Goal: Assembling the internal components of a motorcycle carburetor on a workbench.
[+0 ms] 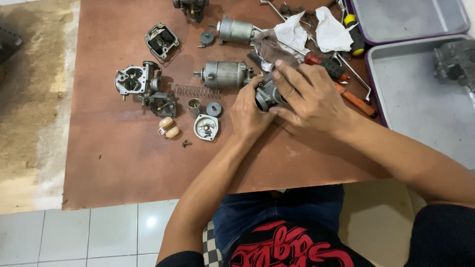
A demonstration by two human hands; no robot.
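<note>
A small metal carburettor body (268, 94) is held just above the tabletop (123, 163), right of centre. It is clasped from the 9 o'clock side by the left hand (250, 114), fingers curled around it, which steadies it. The right hand (309, 96) is laid over it from 3 o'clock, fingertips pinching its upper edge. At 9 o'clock, a cylindrical motor (225, 74), a coil spring (192, 91) and a round cap (206, 127) lie apart, within reach. At 3 o'clock, a grey tray (420, 113) is placed.
</note>
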